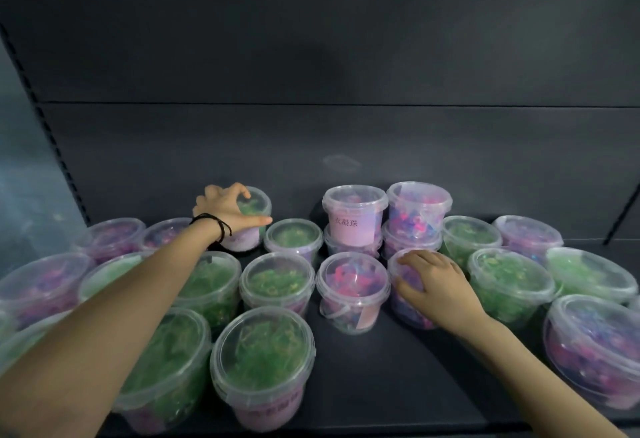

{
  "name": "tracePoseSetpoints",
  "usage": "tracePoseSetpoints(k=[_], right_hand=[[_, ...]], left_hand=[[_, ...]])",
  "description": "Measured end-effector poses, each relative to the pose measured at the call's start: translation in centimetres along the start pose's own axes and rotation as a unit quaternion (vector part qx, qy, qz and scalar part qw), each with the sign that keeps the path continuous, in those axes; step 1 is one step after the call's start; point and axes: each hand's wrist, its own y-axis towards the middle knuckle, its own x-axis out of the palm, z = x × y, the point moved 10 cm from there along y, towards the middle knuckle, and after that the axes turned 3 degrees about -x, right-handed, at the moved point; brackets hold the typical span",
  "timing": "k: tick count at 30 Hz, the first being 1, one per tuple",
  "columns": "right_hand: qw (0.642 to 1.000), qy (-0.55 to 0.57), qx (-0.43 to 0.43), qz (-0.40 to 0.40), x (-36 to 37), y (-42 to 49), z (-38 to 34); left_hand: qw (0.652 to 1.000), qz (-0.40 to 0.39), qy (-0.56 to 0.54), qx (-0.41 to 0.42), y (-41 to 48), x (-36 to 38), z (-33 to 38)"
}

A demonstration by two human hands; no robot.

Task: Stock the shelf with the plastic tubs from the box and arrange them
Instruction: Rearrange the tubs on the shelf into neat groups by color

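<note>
Several clear plastic tubs with lids stand on a dark shelf (408,378), some filled with green pieces, others with pink and purple ones. My left hand (227,209) grips the top of a green tub (254,204) that sits raised at the back, on top of another tub. My right hand (431,280) grips the lid of a pink-purple tub (408,306) in the middle row. Two pink-purple tubs (355,216) (419,209) are stacked on others at the back, right of centre.
The shelf's dark back panel (311,147) rises behind the tubs. Slotted uprights stand at the far left (52,147) and far right (623,209). A strip of bare shelf lies at the front centre, between the green tubs (263,365) and a large pink tub (595,347).
</note>
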Motion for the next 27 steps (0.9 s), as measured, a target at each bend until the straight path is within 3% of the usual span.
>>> tracePoseSetpoints(k=[4,7,13,20,27], right_hand=[[1.000,-0.004,-0.002,0.004,0.0,-0.1,0.0],[1.000,-0.010,-0.003,0.008,0.2,0.0,0.0],[1.000,0.000,-0.001,0.013,0.0,-0.3,0.2],[0.999,0.017,-0.027,-0.001,-0.2,-0.6,0.1],[0.997,0.039,-0.062,-0.036,-0.2,-1.2,0.0]], left_hand=[[0.996,-0.076,0.051,-0.022,-0.5,3.0,-2.8],[0.995,-0.084,0.042,-0.032,-0.8,3.9,-4.2],[0.978,-0.143,0.153,-0.009,-2.1,5.1,-4.0],[0.970,-0.093,0.217,0.050,-3.0,5.1,-1.9],[0.989,-0.018,0.139,0.046,-3.7,4.3,-2.0]])
